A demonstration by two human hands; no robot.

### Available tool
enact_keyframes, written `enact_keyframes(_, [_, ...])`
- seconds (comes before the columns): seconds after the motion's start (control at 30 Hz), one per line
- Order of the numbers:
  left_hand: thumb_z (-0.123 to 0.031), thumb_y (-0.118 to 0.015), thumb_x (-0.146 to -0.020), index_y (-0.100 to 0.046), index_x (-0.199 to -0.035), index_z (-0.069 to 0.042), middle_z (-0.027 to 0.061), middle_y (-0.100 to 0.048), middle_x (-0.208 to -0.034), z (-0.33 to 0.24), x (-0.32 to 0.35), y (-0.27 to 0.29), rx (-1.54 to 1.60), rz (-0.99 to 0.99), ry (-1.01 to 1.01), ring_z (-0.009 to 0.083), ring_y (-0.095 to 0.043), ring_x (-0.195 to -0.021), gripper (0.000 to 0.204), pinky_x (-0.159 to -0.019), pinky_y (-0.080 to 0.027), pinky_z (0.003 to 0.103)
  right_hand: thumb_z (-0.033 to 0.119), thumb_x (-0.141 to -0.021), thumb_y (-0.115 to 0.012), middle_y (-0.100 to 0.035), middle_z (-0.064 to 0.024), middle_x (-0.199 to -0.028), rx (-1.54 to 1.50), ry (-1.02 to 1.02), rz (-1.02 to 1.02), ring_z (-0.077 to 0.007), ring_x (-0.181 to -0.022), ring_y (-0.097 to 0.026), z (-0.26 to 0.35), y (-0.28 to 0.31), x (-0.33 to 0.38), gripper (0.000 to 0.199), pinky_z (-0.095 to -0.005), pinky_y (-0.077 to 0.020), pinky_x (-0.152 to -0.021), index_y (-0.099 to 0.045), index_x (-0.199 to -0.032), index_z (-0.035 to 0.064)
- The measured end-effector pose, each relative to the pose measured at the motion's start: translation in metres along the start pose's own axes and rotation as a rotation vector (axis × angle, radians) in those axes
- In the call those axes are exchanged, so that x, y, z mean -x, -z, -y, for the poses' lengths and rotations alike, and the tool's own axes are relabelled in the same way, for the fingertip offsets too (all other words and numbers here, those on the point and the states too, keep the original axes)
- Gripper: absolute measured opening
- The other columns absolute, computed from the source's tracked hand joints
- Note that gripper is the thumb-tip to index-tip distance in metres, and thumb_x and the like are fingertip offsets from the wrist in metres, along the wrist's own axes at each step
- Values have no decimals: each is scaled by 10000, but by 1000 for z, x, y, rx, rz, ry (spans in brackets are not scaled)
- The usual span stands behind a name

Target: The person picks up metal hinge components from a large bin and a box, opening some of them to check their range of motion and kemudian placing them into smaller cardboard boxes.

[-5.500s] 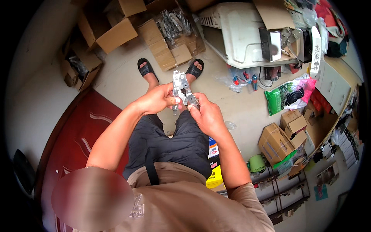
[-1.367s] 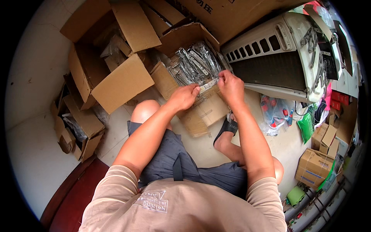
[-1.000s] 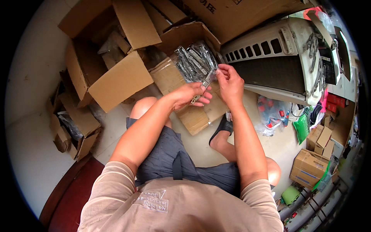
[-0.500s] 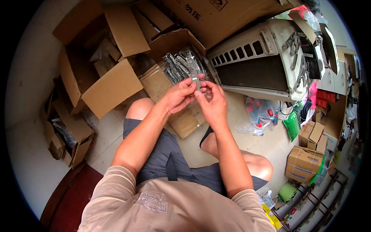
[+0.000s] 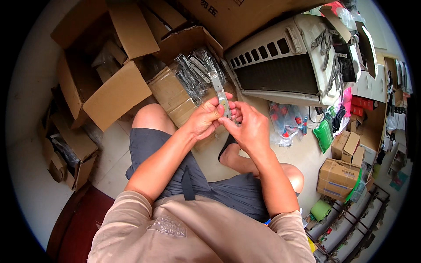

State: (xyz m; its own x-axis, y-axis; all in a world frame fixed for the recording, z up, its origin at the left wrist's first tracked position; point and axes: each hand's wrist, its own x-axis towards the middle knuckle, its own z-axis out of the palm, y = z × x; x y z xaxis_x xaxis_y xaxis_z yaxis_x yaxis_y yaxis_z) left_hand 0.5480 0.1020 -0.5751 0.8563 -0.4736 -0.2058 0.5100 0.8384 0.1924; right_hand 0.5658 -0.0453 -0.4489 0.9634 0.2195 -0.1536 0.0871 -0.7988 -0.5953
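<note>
My left hand grips a narrow silver metal bracket with small holes, thumb laid on its face. The bracket points away from me and tilts a little to the left. At its near end, my right hand has its thumb and fingers closed on the part; its fingertips are partly hidden. Just beyond the far tip, several similar metal parts in clear plastic lie in an open cardboard box.
A larger open carton with raised flaps stands at left. Far right is a grey-white slotted case with metal pieces on its end. Bagged bottles, a green packet and a taped carton lie at right.
My hands and the bracket sit slightly lower in view, and the bracket's face is turned more toward me. My right hand has shifted a little to the right. The whole view has moved slightly.
</note>
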Motion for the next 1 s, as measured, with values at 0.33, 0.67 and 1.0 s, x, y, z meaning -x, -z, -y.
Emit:
enact_keyframes(0.33, [-228,-770,-990,-576,-1356,-87,58,-687,-1224,15,3,3,28,-40,-2,222,-692,-1133,438,-1060,-565,406,237,-797,-900,-788,-97,-930,-47,-18,53,-238,-805,-771,-9,6,3,345,-370,-617,-732,-738,-1041,56])
enact_keyframes(0.67, [-258,-725,-1023,-542,-1435,-52,89,-690,-1266,10,-1,-5,52,-17,-45,253,-673,-1219,496,-1105,-543,412,167,-826,-873,-796,-100,-931,-29,21,42,-181,-794,-776,-3,16,-6,335,-334,-631,-750,-745,-1098,19])
enact_keyframes(1.0, [-206,-630,-1084,-474,-1533,-53,97,-640,-1415,14,-2,8,135,3,-68,253,-619,-1331,500,-1153,-514,410,231,-868,-827,-764,-101,-922,199,149,-178,-333,-863,-743,-2,14,-1,226,-433,-598,-746,-746,-1021,85])
